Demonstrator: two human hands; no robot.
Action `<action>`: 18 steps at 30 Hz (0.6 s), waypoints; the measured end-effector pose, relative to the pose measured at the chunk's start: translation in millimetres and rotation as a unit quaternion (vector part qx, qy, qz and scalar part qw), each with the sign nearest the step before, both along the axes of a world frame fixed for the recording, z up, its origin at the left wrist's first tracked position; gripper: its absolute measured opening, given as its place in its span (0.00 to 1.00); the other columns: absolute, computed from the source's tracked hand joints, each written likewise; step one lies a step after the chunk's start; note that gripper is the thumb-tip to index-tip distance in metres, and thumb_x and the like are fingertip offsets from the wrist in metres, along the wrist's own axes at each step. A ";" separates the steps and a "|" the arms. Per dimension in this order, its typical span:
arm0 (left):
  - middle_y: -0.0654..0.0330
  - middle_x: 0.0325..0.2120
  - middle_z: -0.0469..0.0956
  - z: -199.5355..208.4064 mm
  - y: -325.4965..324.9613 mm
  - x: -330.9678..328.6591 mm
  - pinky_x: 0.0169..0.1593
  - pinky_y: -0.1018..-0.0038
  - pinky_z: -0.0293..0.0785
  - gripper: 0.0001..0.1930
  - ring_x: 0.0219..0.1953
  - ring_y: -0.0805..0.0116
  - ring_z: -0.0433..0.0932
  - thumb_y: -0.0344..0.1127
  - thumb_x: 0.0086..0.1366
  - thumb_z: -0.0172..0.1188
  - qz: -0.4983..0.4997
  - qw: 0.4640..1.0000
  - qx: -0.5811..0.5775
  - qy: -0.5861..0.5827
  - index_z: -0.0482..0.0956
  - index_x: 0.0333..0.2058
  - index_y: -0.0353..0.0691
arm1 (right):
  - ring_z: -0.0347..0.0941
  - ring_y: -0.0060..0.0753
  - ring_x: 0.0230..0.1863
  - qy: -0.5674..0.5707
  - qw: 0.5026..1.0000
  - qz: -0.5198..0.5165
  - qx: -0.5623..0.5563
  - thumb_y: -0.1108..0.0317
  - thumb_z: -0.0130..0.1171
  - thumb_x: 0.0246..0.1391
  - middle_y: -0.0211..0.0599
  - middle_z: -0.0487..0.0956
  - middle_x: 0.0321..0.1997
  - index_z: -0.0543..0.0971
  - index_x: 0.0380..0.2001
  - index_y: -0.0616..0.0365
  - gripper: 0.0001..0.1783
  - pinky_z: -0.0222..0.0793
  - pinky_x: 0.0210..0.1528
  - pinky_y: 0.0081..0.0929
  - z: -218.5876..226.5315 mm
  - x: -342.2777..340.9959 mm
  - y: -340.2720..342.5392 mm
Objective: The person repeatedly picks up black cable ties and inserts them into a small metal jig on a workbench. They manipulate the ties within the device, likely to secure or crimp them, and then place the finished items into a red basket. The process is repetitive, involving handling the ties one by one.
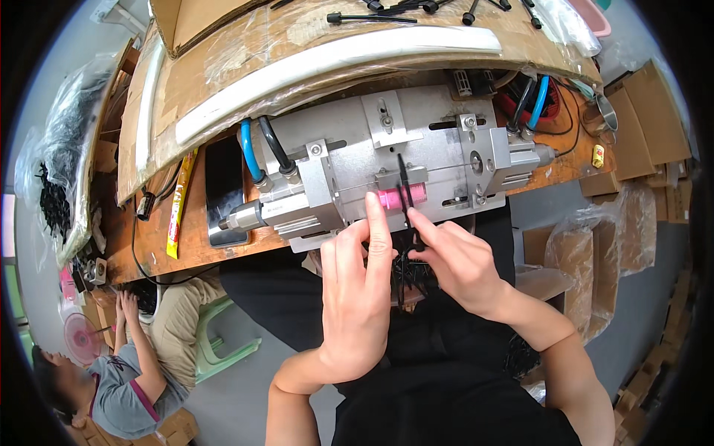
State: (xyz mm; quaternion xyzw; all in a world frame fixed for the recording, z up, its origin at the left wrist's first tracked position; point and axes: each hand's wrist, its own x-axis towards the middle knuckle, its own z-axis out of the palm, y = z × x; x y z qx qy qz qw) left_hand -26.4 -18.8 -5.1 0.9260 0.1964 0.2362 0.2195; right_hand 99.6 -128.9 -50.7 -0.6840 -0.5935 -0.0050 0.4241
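Observation:
My left hand [355, 293] is at the front of a silver metal fixture [349, 172], its index finger stretched up with the tip at the left end of a pink cylinder [401, 196]. Its other fingers are bent, and I see nothing held in them. A thin black plastic stem [404, 169] stands across the pink cylinder, its far tip near the small central block of the fixture. My right hand [465, 267] pinches black plastic by the stem's near end. Below and between my hands is a tangled bunch of black plastic pieces [409, 279], partly hidden by the fingers.
Behind the fixture, a cardboard-covered shelf [297, 52] holds black capped stems [372, 18]. A phone [225, 189] and yellow packet [178, 208] lie left on the wooden bench. Blue and black hoses [249, 149] join the fixture. Another person [123, 386] sits lower left; cartons [654, 119] stand right.

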 end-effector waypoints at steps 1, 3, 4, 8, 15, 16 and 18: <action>0.55 0.37 0.69 0.8 0.3 -1.3 0.47 0.68 0.64 0.39 0.38 0.61 0.67 0.15 0.49 0.60 -0.002 1.000 -0.004 0.005 0.60 0.63 0.31 | 0.67 0.35 0.24 -0.003 1.000 -0.008 -0.005 0.83 0.65 0.40 0.40 0.72 0.27 0.68 0.56 0.72 0.35 0.68 0.27 0.31 -0.8 -1.1 2.3; 0.55 0.36 0.69 1.9 1.3 -3.2 0.47 0.69 0.64 0.39 0.38 0.61 0.67 0.15 0.49 0.60 0.000 1.000 -0.008 0.011 0.61 0.63 0.31 | 0.67 0.34 0.24 -0.011 1.000 -0.020 -0.013 0.82 0.65 0.41 0.38 0.70 0.23 0.68 0.56 0.71 0.35 0.67 0.27 0.31 -0.7 -0.4 9.2; 0.55 0.36 0.69 2.3 1.5 -4.0 0.47 0.69 0.64 0.38 0.38 0.60 0.67 0.15 0.49 0.60 0.001 1.000 -0.009 0.014 0.61 0.62 0.31 | 0.67 0.35 0.24 -0.007 1.000 -0.021 -0.015 0.82 0.65 0.41 0.38 0.70 0.23 0.69 0.57 0.70 0.35 0.67 0.27 0.31 -0.3 -0.9 10.0; 0.55 0.36 0.69 14.5 14.9 5.3 0.46 0.69 0.65 0.37 0.38 0.59 0.67 0.15 0.49 0.61 -0.009 1.000 0.011 -0.002 0.64 0.61 0.32 | 0.68 0.36 0.25 -0.007 0.999 -0.017 -0.040 0.79 0.66 0.41 0.37 0.71 0.25 0.69 0.57 0.67 0.35 0.68 0.29 0.32 10.7 0.7 8.4; 0.50 0.31 0.78 73.5 137.0 131.9 0.41 0.66 0.71 0.16 0.32 0.54 0.76 0.41 0.64 0.56 -0.060 0.977 0.155 -0.132 0.78 0.46 0.38 | 0.72 0.37 0.29 -0.073 0.997 -0.017 0.014 0.73 0.69 0.39 0.38 0.76 0.30 0.75 0.50 0.66 0.30 0.70 0.31 0.31 65.6 16.8 12.3; 0.47 0.31 0.80 88.1 149.1 148.8 0.42 0.64 0.72 0.18 0.33 0.51 0.78 0.45 0.65 0.54 -0.077 0.990 0.104 -0.046 0.79 0.43 0.36 | 0.72 0.37 0.29 -0.084 0.996 -0.024 0.035 0.73 0.69 0.39 0.38 0.76 0.30 0.76 0.48 0.66 0.28 0.70 0.31 0.31 71.0 20.2 14.0; 0.46 0.30 0.80 94.3 167.4 170.9 0.42 0.64 0.73 0.19 0.34 0.51 0.79 0.46 0.65 0.56 -0.029 0.993 0.102 0.046 0.80 0.40 0.34 | 0.72 0.39 0.28 -0.091 0.993 -0.058 0.046 0.74 0.69 0.39 0.39 0.77 0.30 0.78 0.41 0.65 0.22 0.71 0.31 0.31 81.2 28.3 14.7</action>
